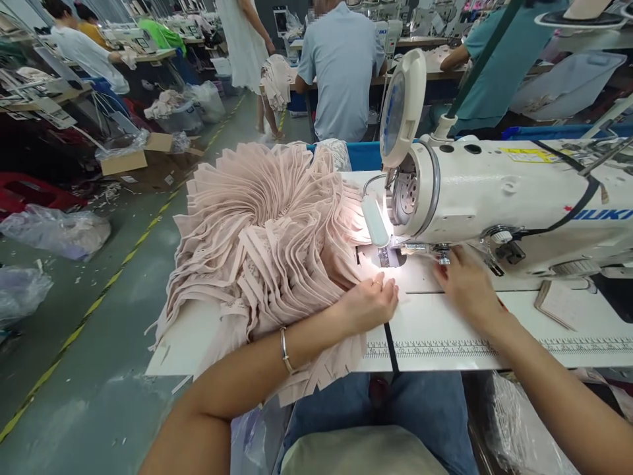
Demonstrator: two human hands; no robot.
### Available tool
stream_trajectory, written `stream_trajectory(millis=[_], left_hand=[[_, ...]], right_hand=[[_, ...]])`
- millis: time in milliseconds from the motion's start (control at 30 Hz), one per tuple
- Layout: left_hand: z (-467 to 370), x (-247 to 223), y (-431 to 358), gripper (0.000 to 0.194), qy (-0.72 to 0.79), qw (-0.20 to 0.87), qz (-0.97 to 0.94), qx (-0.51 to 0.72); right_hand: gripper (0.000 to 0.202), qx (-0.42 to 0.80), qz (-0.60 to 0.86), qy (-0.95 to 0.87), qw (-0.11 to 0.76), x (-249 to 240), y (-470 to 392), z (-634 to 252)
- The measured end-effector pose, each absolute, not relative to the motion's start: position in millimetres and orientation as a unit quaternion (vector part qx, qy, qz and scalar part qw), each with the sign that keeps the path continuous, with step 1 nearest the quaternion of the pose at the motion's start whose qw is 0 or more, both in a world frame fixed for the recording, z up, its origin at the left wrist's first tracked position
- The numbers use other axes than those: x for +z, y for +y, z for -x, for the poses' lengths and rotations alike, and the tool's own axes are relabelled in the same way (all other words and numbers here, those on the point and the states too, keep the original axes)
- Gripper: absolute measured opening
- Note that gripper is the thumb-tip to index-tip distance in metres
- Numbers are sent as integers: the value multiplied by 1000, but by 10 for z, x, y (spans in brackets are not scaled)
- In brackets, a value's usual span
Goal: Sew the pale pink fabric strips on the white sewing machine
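A big fanned pile of pale pink fabric pieces (pixel 277 231) covers the left of the sewing machine's table. My left hand (pixel 373 303) is closed, its fingers curled together just in front of the lit needle area (pixel 390 257); what they hold, if anything, is hidden. The left forearm lies over the front of the pile. Over to the right, my right hand (pixel 467 287) reaches under the arm of the white sewing machine (pixel 494 191). Its fingertips are beside a small metal fitting (pixel 444 254), partly hidden and blurred.
A round magnifier (pixel 403 109) and a small lamp (pixel 376 221) stand over the needle. A ruler strip (pixel 469 348) runs along the table's front. A small stack of fabric pieces (pixel 558 303) lies at right. Cardboard boxes (pixel 153 165) stand on the left floor; several people work beyond.
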State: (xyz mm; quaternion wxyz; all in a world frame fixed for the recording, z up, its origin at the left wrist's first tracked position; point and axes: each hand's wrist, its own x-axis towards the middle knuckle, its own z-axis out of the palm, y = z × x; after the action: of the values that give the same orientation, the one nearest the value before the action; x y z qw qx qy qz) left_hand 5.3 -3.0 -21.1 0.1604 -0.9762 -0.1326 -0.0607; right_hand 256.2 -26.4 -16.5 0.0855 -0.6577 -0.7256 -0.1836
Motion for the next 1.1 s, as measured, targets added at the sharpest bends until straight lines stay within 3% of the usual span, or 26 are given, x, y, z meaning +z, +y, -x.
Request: stream_trajectory(millis=[200, 333, 433, 533, 833, 933, 1100], left_hand=[[-148, -94, -273, 34, -156, 184, 970, -39], [-67, 43, -154, 34, -268, 160, 950, 2], [-32, 56, -82, 35, -263, 167, 950, -3], [-37, 10, -75, 37, -240, 153, 959, -13], [-63, -89, -49, 35, -248, 141, 958, -14], [-58, -129, -48, 37, -252, 147, 956, -18], [-67, -152, -49, 35, -260, 125, 957, -35]], right_hand=[[41, -191, 612, -768, -12, -148, -315, -2375], [34, -199, 601, -771, 73, -149, -375, -2294], [30, -138, 536, -820, 146, -212, -415, -2155], [30, -93, 485, -855, 156, -271, -387, -2040], [22, -84, 566, -792, 212, -371, -221, -2041], [26, -109, 562, -803, 164, -324, -243, -2029], [24, -61, 647, -760, -26, -31, -191, -1915]])
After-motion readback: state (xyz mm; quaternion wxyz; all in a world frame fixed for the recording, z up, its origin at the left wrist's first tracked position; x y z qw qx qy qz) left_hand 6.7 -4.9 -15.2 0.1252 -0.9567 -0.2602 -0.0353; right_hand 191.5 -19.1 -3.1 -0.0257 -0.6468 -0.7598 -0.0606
